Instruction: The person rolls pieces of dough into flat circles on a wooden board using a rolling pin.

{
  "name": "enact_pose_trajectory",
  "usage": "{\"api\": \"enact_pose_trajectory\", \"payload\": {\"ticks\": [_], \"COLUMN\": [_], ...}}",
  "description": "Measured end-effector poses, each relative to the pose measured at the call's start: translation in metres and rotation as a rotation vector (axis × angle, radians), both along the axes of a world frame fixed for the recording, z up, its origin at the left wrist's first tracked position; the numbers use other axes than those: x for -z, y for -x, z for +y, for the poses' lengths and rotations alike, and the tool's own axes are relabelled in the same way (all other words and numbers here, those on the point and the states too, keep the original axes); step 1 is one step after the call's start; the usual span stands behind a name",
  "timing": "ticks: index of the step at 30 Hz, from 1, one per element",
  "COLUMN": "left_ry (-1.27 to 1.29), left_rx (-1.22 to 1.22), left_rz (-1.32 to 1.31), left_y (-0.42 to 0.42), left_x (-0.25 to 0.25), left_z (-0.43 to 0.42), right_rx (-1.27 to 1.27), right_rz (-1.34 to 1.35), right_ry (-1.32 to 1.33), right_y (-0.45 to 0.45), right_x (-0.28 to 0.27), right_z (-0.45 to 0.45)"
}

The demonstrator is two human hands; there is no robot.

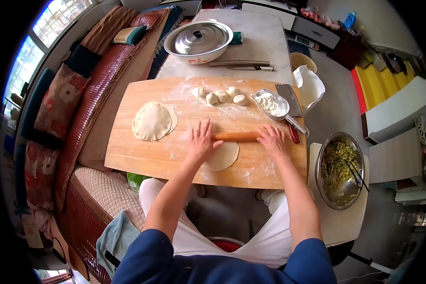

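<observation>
In the room, a wooden board (142, 158) with flour traces lies on a pale table (260, 28). Close to the middle of the board's near edge is a thin round dough sheet (222, 158), flat on the wood, and the rolling pin (239, 137) lies across its far side. The step in hand seems to be the rolling out of this sheet; a further pass calls for equal pressure and, I judge, some turning of the dough. The left hand (202, 143) and the right hand (271, 141) rest over the two pin ends, fingers spread apart, not clamped around the wood. The sheet is on the nearer side of the pin, just beside the left hand, while the right hand is apart from it. Toward the board's left edge there are stacked dough rounds (152, 121); toward the far edge, small dough pieces (212, 98). A flour scoop (271, 105) is near the far right corner, and beyond the right edge stands a steel bowl (319, 177) with chopped filling (336, 163).
</observation>
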State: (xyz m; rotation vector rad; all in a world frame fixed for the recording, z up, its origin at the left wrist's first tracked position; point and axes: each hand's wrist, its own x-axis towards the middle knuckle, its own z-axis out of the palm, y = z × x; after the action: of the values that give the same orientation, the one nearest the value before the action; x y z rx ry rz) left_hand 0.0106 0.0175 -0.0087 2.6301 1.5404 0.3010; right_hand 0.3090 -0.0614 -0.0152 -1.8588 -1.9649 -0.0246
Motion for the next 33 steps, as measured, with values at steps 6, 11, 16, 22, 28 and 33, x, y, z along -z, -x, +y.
{"api": "enact_pose_trajectory", "payload": {"ticks": [6,11,16,22,28,33], "left_ry": [0.153,0.046,-0.145,0.097,0.087,0.130], "left_rx": [0.182,0.016,-0.265,0.124,0.468,0.328], "left_rz": [-0.055,-0.094,-0.126,-0.102,-0.005,-0.064], "left_y": [0.025,-0.001,-0.032,-0.044,0.014,0.041], "left_x": [-0.022,0.003,0.004,0.003,-0.038,-0.024], "left_z": [-0.108,-0.020,0.011,-0.058,-0.053,-0.100], "right_rx": [-0.115,-0.074,0.095,0.250,0.015,-0.198], "right_rz": [-0.036,0.004,0.024,0.450,0.293,0.118], "right_ry": [-0.023,0.055,0.125,0.025,0.067,0.189], "right_y": [-0.007,0.007,0.018,0.002,-0.024,-0.010], "right_x": [-0.002,-0.018,-0.006,0.004,-0.010,-0.020], "right_z": [-0.055,-0.024,-0.003,-0.033,-0.081,-0.091]}}
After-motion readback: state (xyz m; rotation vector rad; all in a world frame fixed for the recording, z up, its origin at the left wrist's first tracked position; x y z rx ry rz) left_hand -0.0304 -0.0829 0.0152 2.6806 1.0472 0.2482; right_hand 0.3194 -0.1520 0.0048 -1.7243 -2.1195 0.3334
